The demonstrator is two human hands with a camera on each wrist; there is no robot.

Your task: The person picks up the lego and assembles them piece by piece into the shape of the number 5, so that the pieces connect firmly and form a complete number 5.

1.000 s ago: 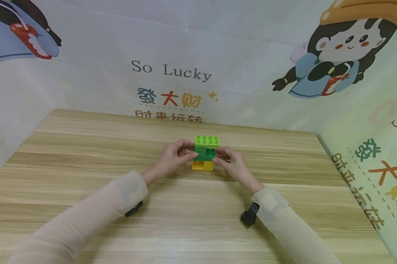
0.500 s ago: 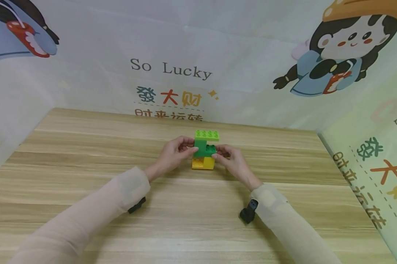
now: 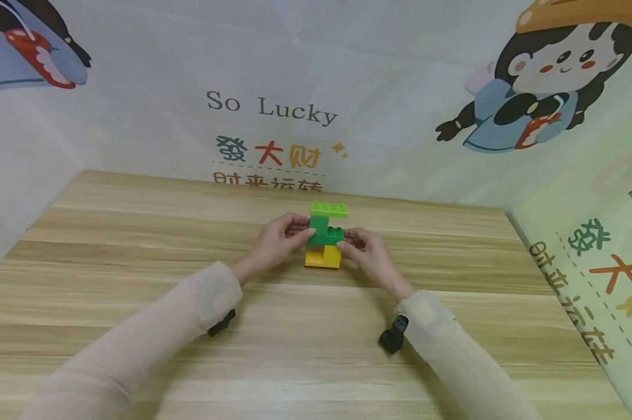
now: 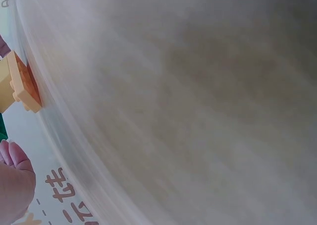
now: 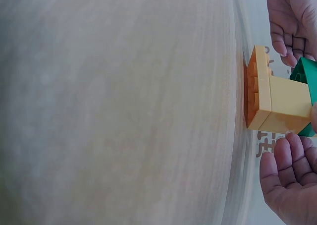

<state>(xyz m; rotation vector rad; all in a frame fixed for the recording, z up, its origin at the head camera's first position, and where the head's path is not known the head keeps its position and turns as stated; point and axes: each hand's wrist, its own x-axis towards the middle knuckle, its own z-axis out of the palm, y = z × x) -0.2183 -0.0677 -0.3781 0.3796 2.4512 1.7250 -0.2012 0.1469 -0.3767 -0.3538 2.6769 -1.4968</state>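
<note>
A small stack of toy building bricks stands between both hands in the head view. A lime-green brick (image 3: pixel 329 209) tops it, with a green brick (image 3: pixel 318 224) below, a yellow brick (image 3: pixel 332 256) under that and a studded orange-yellow brick (image 3: pixel 314 259) at the base. The left hand (image 3: pixel 279 239) pinches the green part from the left, thumb in front. On the opposite side, the right hand (image 3: pixel 371 251) pinches its right end between thumb and fingers. In the right wrist view, a darker orange lower face of the base brick (image 5: pixel 265 86) shows.
The wood-grain table (image 3: pixel 305 356) carries the stack near its back edge. Behind and at the right stands a printed cloth wall (image 3: pixel 400 105). Black wrist cameras (image 3: pixel 393 335) hang under both sleeves.
The green upper part has moved up in the head view, showing more of the yellow brick and less of the lime studs. Both hands have shifted slightly up with it, grips kept.
</note>
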